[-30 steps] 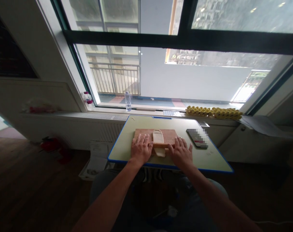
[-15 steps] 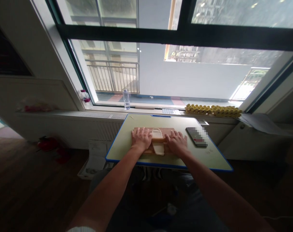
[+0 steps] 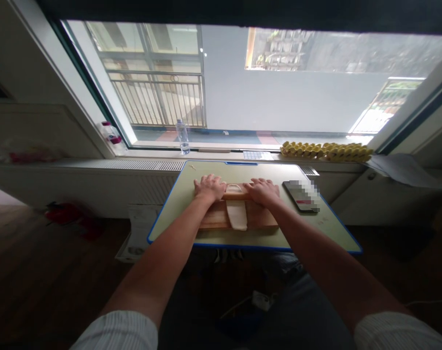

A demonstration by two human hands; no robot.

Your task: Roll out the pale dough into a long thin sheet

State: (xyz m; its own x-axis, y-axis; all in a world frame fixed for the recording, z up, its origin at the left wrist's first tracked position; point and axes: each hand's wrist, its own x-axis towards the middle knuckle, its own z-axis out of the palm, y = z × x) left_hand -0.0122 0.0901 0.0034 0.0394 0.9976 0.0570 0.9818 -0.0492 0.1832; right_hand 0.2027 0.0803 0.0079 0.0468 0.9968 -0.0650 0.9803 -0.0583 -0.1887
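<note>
A wooden rolling pin point(image 3: 235, 196) lies crosswise over a long, flat strip of pale dough point(image 3: 237, 216). The dough rests on a brown wooden board point(image 3: 215, 216), its far end showing just beyond the pin. Over the pin's left end is my left hand point(image 3: 209, 187), and my right hand point(image 3: 262, 190) covers the other end. Both hands press on the pin from above with their fingers pointing forward; the pin's ends are hidden beneath them.
The board sits on a small, pale green table point(image 3: 177, 214) with a blue edge. To the right lies a phone point(image 3: 299, 197). On the windowsill stand a clear bottle point(image 3: 183, 138) and yellow egg trays point(image 3: 326, 151). A red fire extinguisher point(image 3: 73, 218) is on the floor at left.
Both hands have pushed the rolling pin forward, toward the far end of the dough. More of the near dough and board now shows. The view has tilted downward.
</note>
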